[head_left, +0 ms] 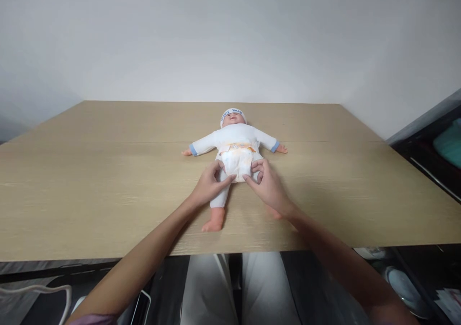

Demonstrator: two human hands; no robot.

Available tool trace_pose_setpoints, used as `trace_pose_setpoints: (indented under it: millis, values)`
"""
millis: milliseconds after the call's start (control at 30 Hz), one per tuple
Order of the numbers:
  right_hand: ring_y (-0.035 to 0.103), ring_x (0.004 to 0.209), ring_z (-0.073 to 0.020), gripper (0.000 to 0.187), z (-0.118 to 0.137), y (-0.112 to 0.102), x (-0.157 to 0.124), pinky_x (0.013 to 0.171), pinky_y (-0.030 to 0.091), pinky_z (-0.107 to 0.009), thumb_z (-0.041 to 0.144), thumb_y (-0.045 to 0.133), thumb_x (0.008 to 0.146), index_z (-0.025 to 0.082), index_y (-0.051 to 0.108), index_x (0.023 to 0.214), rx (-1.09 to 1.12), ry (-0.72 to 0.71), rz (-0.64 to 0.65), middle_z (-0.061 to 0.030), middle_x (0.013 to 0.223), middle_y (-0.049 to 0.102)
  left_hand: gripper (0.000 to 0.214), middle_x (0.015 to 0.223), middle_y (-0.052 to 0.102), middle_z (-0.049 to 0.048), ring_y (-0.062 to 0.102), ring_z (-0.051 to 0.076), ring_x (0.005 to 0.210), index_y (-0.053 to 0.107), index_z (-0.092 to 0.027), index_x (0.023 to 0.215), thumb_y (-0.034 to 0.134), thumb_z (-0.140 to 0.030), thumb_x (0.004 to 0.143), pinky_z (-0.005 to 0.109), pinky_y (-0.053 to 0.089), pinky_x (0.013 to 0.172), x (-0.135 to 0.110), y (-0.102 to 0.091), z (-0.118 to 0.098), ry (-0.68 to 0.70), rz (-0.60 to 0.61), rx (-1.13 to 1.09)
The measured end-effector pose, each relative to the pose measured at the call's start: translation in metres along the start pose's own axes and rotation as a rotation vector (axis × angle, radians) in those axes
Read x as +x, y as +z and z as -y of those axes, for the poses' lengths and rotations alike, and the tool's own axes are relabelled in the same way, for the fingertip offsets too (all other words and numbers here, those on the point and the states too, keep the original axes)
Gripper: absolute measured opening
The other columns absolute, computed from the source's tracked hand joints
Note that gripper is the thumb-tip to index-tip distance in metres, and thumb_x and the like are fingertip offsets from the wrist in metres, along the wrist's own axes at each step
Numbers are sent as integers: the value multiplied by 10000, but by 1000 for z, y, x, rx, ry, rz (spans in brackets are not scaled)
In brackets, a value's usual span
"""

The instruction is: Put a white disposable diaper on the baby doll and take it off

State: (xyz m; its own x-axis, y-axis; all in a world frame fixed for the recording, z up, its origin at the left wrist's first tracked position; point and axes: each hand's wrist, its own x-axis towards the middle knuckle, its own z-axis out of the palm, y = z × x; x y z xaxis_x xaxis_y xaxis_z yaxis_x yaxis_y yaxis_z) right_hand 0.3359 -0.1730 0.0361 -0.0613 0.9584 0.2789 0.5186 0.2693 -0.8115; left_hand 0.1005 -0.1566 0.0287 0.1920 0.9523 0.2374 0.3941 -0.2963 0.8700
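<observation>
Baby doll [235, 140]: supine at mid-table, arms spread, in white top with blue cuffs, printed cap [232, 112] and nappy [236, 162]. Wooden table [90, 171]: light grain. Left hand [209, 185]: fingers curled, pinching the nappy's lower left edge. Right hand [268, 186]: fingers curled, gripping its lower right edge. Phone [141, 306]: below the table's near edge.

Baby doll [236, 140] lies face-up on wooden table [90, 171], arms spread, head toward the wall, white cap [232, 112] on. Diaper [237, 162] sits around its waist. Left hand [209, 186] and right hand [268, 186] both rest on the diaper's lower edge, fingertips pinching fabric at each side of the crotch. One doll foot [213, 222] shows near the table edge; right hand covers the other leg.
</observation>
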Motion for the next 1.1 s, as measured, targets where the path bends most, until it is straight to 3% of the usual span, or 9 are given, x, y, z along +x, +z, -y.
trace_pose_setpoints:
  millis: [133,233,467,667,933,1100]
  values:
    - [776,942,-277,347,3,-9,2,852,539,-395,505,803,904,263,601,1049,-51,22,-57,-49,1026,817,487,1013,680,18,667,221,965,506,-245,1027,863,-527,853,349,521,876,1,5,8,-77,-45,-206]
    - [789,949,-271,263,5,-12,2,881,543,-396,495,791,942,266,662,954,-79,-15,-50,-36,996,834,590,1062,712,37,710,237,1032,476,-254,1119,903,-521,814,373,549,926,-1,9,15,-106,-87,-271]
    - [761,963,-290,201,2,-8,3,912,515,-423,453,829,939,266,763,902,-156,-72,-4,-23,953,838,566,966,691,8,660,200,856,516,-239,1126,895,-521,815,341,495,786,-5,8,11,-121,-132,-84]
    - [728,864,-250,290,0,-8,9,830,513,-370,525,780,945,247,763,864,0,7,67,-17,917,817,559,1059,710,47,679,228,930,572,-230,1090,910,-562,793,362,506,825,-7,4,5,-171,-165,-52]
    - [682,877,-228,369,-6,-5,12,812,513,-336,587,733,939,220,746,906,194,106,116,-35,976,787,447,931,732,30,645,223,876,718,-200,931,836,-629,884,325,462,772,-6,-5,1,-165,16,-151]
    - [625,823,-216,389,-8,-1,11,796,467,-340,599,732,931,228,677,828,161,35,109,-13,864,718,529,1042,789,69,672,242,919,792,-175,1055,862,-659,852,337,504,800,-2,-3,-1,-256,35,-376]
